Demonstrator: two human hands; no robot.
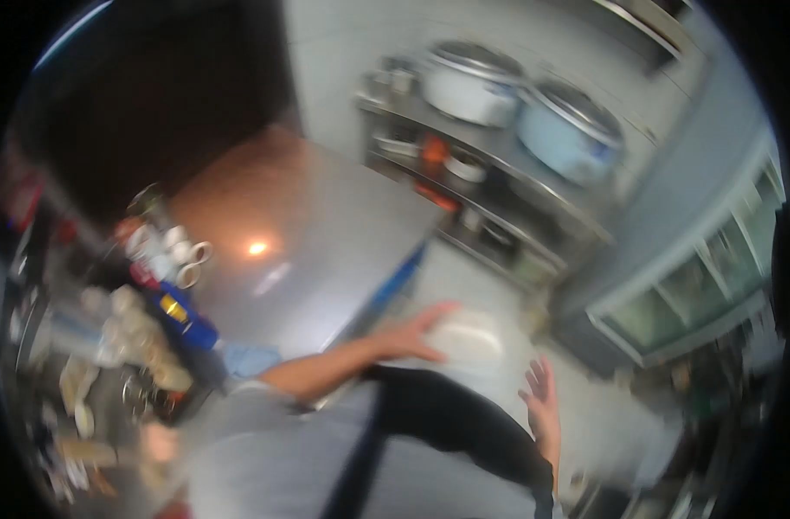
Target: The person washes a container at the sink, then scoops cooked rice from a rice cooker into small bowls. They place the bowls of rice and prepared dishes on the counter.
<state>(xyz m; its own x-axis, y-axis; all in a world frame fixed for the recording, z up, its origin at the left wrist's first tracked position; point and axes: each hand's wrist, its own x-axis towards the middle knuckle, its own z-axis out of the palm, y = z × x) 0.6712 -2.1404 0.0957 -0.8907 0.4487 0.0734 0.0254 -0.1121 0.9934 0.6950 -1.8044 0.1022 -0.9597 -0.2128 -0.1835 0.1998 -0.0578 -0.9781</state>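
Left hand (pixel 410 336) gapes beside a blurred white object (pixel 471 341).

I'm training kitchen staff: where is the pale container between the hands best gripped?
Probably by opposite sides of the pale container, left hand from the left, right hand from the right: it looks broad and rounded, and lies between both hands. Blur hides any rim or handle.

Metal table (pixel 343 216): white rolls (pixel 183 251) apparently at left edge, though blurred. Metal rack (pixel 499 149): white cooker (pixel 466 97) beside pale-blue cooker (pixel 559 137) on top shelf; white bowl (pixel 466 166) below.
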